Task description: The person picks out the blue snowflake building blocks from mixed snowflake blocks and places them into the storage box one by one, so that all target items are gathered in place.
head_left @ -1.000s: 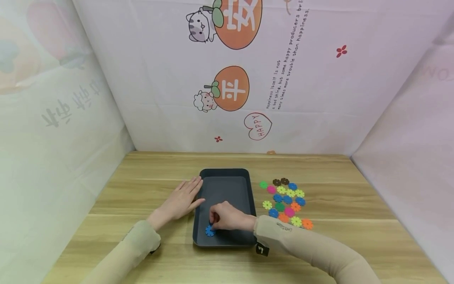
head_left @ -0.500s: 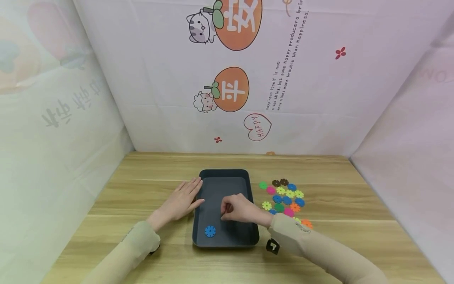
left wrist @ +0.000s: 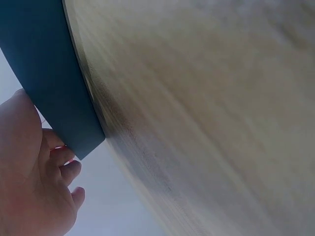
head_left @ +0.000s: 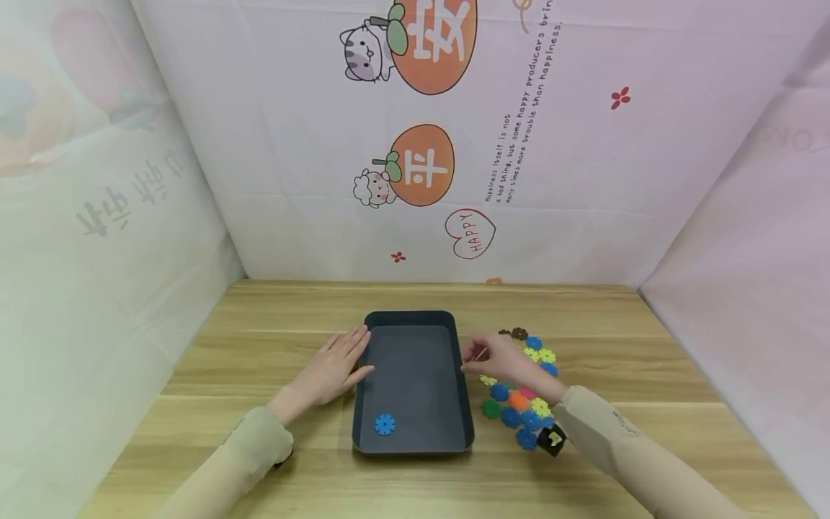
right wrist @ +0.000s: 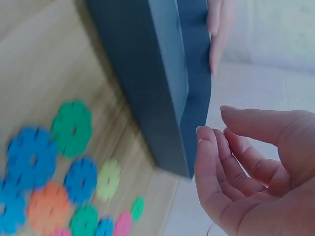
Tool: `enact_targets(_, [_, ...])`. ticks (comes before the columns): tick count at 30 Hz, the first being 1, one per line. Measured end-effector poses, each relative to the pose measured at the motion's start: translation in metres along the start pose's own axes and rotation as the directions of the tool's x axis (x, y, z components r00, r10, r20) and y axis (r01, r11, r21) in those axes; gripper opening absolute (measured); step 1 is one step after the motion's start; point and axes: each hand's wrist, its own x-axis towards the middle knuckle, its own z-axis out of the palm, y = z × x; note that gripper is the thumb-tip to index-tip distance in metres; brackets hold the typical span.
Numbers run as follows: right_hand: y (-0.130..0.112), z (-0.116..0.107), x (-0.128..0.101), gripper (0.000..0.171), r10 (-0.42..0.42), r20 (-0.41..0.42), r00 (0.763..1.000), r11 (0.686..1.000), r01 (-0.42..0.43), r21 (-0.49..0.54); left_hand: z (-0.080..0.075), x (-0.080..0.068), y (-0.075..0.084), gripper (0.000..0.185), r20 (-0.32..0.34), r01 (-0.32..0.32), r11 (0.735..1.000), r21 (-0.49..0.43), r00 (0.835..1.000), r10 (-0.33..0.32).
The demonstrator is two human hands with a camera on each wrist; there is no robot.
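A dark rectangular tray lies on the wooden table, with one blue flower-shaped disc in its near left corner. My left hand rests flat on the table, fingers straight against the tray's left rim; the left wrist view shows the hand beside the tray wall. My right hand hovers just right of the tray over a pile of coloured discs. In the right wrist view its fingers are loosely curved and hold nothing, next to the tray's corner.
Several discs in blue, green, orange, yellow and pink lie spread right of the tray, some under my right forearm. Printed fabric walls close in the table on three sides. Bare wood stretches to the far right.
My right hand let go of the blue disc in the tray and moved right, over the pile. Some discs now lie nearer the front. The left hand stayed put.
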Motion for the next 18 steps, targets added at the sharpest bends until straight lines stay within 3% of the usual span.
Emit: enact_targets(18, [0.071, -0.054, -0.039, 0.018, 0.159, -0.096, 0.983, 0.987, -0.161, -0.012, 0.001, 0.000, -0.002, 0.071, -0.017, -0.013, 1.000, -0.006, 1.000, 0.013])
